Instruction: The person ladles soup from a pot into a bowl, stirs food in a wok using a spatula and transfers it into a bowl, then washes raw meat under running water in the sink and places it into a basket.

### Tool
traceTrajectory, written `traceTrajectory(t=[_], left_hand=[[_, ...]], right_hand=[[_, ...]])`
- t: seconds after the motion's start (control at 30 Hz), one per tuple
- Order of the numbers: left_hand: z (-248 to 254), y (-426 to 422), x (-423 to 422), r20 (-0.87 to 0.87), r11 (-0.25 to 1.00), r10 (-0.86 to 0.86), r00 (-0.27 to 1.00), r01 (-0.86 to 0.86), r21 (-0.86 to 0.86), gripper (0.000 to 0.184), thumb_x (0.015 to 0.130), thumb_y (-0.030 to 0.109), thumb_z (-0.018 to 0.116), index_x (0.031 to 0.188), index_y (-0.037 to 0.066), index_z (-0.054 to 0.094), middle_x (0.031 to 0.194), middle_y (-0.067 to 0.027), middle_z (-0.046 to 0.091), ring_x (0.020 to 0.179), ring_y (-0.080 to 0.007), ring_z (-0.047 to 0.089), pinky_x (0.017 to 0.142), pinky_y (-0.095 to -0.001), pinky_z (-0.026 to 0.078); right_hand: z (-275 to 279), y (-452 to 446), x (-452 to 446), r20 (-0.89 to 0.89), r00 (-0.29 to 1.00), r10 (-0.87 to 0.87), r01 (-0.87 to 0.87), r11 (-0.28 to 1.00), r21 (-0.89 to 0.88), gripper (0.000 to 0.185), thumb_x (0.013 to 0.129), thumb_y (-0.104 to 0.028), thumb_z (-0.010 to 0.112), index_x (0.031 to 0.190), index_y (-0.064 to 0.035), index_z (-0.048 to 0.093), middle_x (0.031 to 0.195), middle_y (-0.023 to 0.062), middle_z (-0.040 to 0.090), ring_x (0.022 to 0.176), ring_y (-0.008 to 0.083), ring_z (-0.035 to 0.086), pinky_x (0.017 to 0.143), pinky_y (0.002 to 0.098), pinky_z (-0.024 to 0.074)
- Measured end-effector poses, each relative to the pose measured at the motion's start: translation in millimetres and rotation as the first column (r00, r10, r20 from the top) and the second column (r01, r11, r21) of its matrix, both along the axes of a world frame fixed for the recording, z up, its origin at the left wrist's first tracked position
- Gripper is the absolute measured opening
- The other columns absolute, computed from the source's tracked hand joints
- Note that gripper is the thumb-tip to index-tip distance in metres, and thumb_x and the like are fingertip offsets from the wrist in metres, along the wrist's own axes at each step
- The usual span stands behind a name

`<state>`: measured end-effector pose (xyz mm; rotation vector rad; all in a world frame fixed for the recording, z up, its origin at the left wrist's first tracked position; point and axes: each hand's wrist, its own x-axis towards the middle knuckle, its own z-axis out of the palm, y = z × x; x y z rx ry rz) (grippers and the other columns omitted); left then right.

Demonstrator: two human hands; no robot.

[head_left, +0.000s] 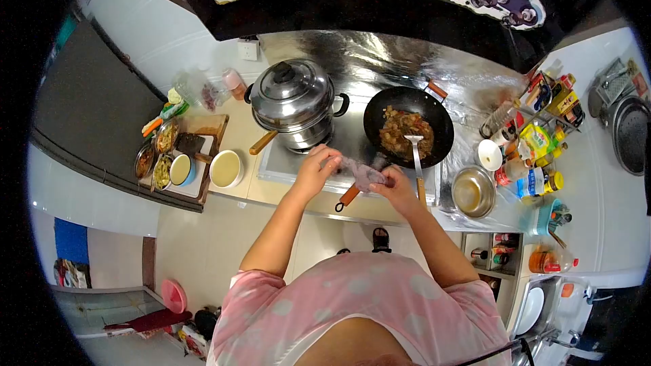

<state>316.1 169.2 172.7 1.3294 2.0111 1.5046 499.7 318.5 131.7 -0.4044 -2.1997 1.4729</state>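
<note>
A thin greyish-purple cloth (364, 175) is stretched between my two hands, above the wok's wooden handle (349, 196). My left hand (317, 168) pinches its left end, and my right hand (399, 192) is closed on the right end. Just beyond them, a black wok (375, 120) sits on the stove with cooked brown food (400, 129) in it. A spatula (417, 156) rests in the wok, its wooden handle pointing toward me beside my right hand. The cloth covers part of the wok's handle.
A lidded steel steamer pot (293, 95) stands on the left burner. Further left are a bowl of pale liquid (226, 169) and a cutting board (215, 129) with several dishes. On the right are a steel bowl (473, 192), a white bowl (489, 154) and several bottles.
</note>
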Motion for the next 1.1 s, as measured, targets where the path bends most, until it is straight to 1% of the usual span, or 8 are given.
traceTrajectory(t=[0.03,0.13,0.23,0.43,0.7,0.73,0.83,1.1], left_hand=[[3,1,2,0.132,1.000,-0.007,0.991,0.006,0.006,0.015,0.085,0.013,0.058,0.093,0.001,0.060,0.081,-0.0072,0.052,0.075,-0.0181,0.051,0.066,-0.0281,0.041],[7,2,0,0.232,0.987,0.050,0.971,-0.013,-0.157,0.015,0.087,0.016,0.056,0.096,0.004,0.060,0.086,-0.0091,0.056,0.083,-0.0207,0.053,0.076,-0.0296,0.041],[-5,15,-7,-0.083,0.999,0.019,0.996,-0.022,-0.037,0.015,0.087,0.016,0.056,0.096,0.005,0.060,0.079,-0.0083,0.052,0.073,-0.0217,0.051,0.066,-0.0288,0.041],[-50,66,-9,-0.465,0.964,0.182,0.866,-0.250,-0.089,0.026,0.083,0.016,0.060,0.108,0.011,0.057,0.092,-0.0132,0.051,0.086,-0.0289,0.052,0.081,-0.0366,0.042],[-122,101,32,0.002,0.678,-0.102,0.995,0.071,-0.732,0.057,0.082,0.039,0.059,0.120,0.000,0.043,0.120,-0.0219,0.049,0.104,-0.0347,0.053,0.087,-0.0418,0.044],[-116,102,36,0.291,0.666,-0.019,0.956,0.229,-0.710,0.057,0.082,0.037,0.060,0.118,-0.004,0.043,0.109,-0.0225,0.056,0.093,-0.0321,0.060,0.080,-0.0380,0.048],[-113,104,34,0.214,0.688,-0.154,0.965,0.260,-0.678,0.051,0.080,0.032,0.064,0.112,-0.003,0.047,0.097,-0.0207,0.062,0.084,-0.0288,0.063,0.074,-0.0341,0.050],[-135,100,32,0.314,0.787,-0.035,0.949,0.221,-0.577,0.043,0.071,0.016,0.063,0.111,0.003,0.054,0.092,-0.0141,0.065,0.083,-0.0226,0.064,0.074,-0.0310,0.050]], right_hand=[[4,2,2,-0.077,0.996,-0.043,0.060,0.968,0.243,0.016,0.083,-0.013,0.063,0.087,-0.0027,0.051,0.083,0.0030,0.053,0.071,0.0129,0.050,0.064,0.0253,0.0413],[8,7,10,0.098,0.995,0.019,-0.001,0.983,-0.181,0.021,0.082,-0.016,0.064,0.089,-0.0027,0.049,0.081,0.0046,0.052,0.073,0.0149,0.050,0.066,0.0281,0.0423],[-1,9,15,0.135,0.991,0.024,0.022,0.944,-0.329,0.026,0.081,-0.011,0.064,0.100,-0.0036,0.049,0.078,0.0006,0.051,0.074,0.0097,0.050,0.067,0.0234,0.0427],[-30,13,17,0.109,0.941,-0.320,0.295,0.935,0.198,0.034,0.077,-0.005,0.065,0.106,-0.0052,0.048,0.095,0.0081,0.054,0.087,0.0191,0.054,0.073,0.0318,0.0446],[-19,47,62,0.265,0.855,-0.446,0.314,0.852,0.420,0.037,0.070,-0.006,0.068,0.104,-0.0058,0.052,0.104,0.0185,0.048,0.097,0.0366,0.049,0.085,0.0417,0.0415],[-27,51,67,0.289,0.844,-0.452,0.271,0.824,0.497,0.047,0.070,-0.014,0.069,0.111,-0.0047,0.049,0.109,0.0191,0.049,0.099,0.0370,0.051,0.083,0.0444,0.0430],[-32,50,74,0.591,0.703,-0.395,0.312,0.918,0.244,0.053,0.071,-0.012,0.065,0.118,-0.0053,0.042,0.109,0.0222,0.051,0.101,0.0408,0.051,0.083,0.0457,0.0431],[-18,95,108,0.530,0.765,-0.367,0.349,0.927,0.139,0.045,0.073,-0.002,0.053,0.115,-0.0037,0.037,0.095,0.0277,0.057,0.091,0.0447,0.054,0.076,0.0466,0.0436]])
